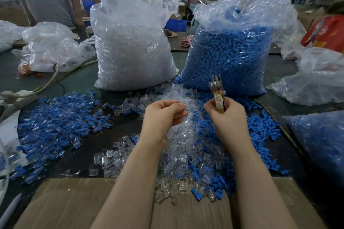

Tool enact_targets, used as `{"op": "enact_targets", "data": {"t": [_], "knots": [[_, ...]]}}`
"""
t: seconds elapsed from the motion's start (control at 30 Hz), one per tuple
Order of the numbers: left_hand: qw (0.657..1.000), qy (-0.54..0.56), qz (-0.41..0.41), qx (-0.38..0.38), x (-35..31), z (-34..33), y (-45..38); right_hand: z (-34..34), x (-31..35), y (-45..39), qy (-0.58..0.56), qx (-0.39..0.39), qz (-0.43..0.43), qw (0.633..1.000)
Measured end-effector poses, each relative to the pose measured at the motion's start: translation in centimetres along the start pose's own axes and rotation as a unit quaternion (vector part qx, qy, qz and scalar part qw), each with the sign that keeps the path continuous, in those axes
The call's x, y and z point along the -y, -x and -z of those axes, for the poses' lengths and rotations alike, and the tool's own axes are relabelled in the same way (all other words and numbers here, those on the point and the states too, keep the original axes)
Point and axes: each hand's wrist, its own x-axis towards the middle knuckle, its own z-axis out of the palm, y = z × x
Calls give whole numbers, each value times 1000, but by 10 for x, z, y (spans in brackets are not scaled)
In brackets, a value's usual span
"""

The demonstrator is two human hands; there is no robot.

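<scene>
While the right hand (226, 116) clasps upright pliers (217, 89) in its grip, what the curled left hand (161, 116) holds is unclear.

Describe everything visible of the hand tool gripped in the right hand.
The hand tool looks like pliers: a grey metal head with a pivot on top, and worn, yellowish handles below. It stands nearly upright, head up, leaning a little left. The right hand grips its handles, hiding their lower ends. It is held above the loose plastic pieces.

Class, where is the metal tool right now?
Head view, right of centre: the right hand grips the metal tool upright, before the bag of blue parts.
</scene>
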Motion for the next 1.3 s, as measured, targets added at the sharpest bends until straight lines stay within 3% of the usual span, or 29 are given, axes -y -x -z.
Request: {"op": "enact_targets", "data": {"t": [0.17,0.53,0.97,1.3], "knots": [[998,52,27,15,-1,-8,4,-9,14,7,-112,18,85,990],[995,89,38,29,-3,-12,7,-22,12,12,-64,-13,107,992],[990,-52,-133,-10,0,-14,11,-23,16,12,-49,-16,72,996],[982,-80,-171,-29,1,-13,9,-11,21,10,-97,74,57,991]]}}
